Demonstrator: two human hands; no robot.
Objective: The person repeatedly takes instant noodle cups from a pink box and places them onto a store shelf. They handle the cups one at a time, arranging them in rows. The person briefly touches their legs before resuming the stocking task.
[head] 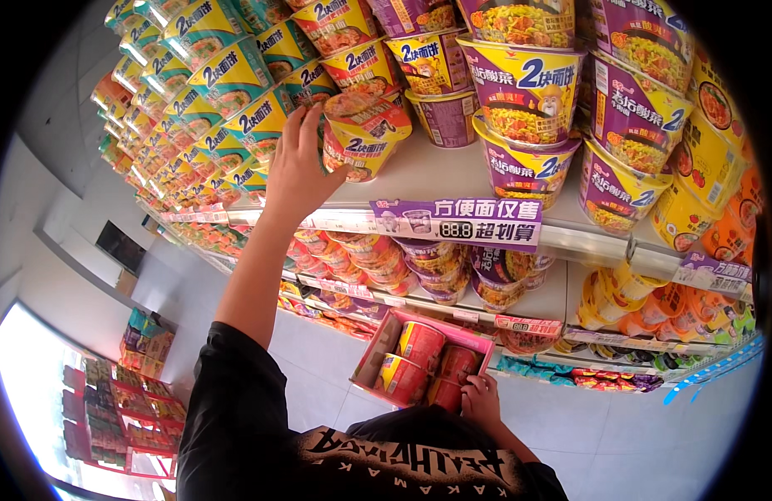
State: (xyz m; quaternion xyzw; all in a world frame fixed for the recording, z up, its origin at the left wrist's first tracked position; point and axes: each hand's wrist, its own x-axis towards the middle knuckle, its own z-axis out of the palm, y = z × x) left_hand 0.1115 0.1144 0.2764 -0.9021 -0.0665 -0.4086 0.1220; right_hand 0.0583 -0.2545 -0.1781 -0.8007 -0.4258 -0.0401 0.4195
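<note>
My left hand reaches up to the shelf, fingers spread beside the left side of a red-and-yellow instant noodle cup. Its thumb lies at the cup's lower front; whether it presses on the cup is unclear. That cup stands near other stacked cups. Lower down, my right hand grips the near right edge of an open pink cardboard box. Several red noodle cups sit inside the box, in front of my body.
Teal-and-yellow cups are stacked densely at the left. Purple-and-yellow cups stand in stacks to the right. A purple promotional sign hangs on the shelf's front edge. Lower shelves hold more noodle cups. A red display rack stands lower left.
</note>
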